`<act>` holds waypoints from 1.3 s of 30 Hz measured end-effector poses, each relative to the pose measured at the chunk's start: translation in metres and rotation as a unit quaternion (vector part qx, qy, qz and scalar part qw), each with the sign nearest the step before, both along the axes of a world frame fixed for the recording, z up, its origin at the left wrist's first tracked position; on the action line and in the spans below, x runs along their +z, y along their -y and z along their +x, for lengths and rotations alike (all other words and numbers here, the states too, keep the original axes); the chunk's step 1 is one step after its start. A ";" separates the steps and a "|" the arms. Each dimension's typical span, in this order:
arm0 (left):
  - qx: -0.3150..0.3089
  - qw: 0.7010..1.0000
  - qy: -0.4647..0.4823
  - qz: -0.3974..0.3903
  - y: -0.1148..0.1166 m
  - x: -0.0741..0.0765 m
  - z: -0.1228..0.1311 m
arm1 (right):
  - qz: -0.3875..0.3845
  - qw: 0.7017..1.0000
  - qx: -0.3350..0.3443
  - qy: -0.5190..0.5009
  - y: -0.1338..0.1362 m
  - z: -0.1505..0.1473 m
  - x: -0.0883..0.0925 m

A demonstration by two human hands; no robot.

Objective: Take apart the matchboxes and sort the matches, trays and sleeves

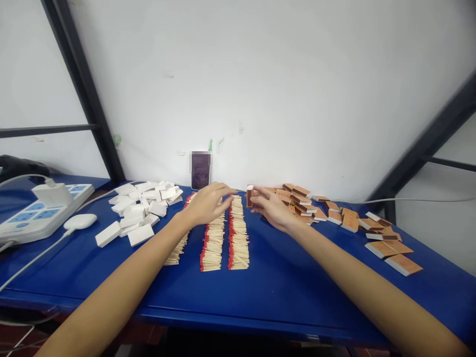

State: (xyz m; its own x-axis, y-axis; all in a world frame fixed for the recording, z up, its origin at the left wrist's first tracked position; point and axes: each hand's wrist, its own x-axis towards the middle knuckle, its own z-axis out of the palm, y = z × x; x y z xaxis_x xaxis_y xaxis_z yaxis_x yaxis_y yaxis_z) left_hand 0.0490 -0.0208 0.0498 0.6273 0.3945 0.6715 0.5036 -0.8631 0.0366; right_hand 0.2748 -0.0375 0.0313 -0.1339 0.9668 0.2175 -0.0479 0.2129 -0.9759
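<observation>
My right hand [273, 208] has its fingers around the side of a small brown matchbox [249, 197], which stands on end with its white end up. My left hand [208, 202] hovers over the rows of matches with fingers stretched out and apart, holding nothing. Below the hands, red-tipped wooden matches [238, 243] lie in long rows running away from me. My left hand and forearm hide part of the row of matches [174, 258] furthest left. Behind my right hand is a heap of brown matchboxes [303, 201], partly covered by the hand.
White matchbox trays [136, 210] lie piled at the left. More brown matchboxes [385, 238] spread along the right. A phone [201, 171] leans on the wall. A power strip [40, 213], a white charger puck [81, 221] and cables occupy the left side of the blue table [290, 287].
</observation>
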 end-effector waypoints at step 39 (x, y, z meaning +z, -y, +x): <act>0.017 0.962 -0.163 -0.218 -0.028 -0.008 0.005 | 0.035 0.838 0.151 0.523 -0.023 0.030 0.019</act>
State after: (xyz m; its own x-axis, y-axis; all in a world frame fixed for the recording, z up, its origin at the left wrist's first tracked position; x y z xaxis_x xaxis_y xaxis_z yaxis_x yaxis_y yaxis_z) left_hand 0.0545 0.0068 0.0419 0.7582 0.6182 0.2073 0.5772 -0.7842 0.2277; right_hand 0.3053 -0.0141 0.0501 -0.5227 0.8445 -0.1165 0.7646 0.4039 -0.5022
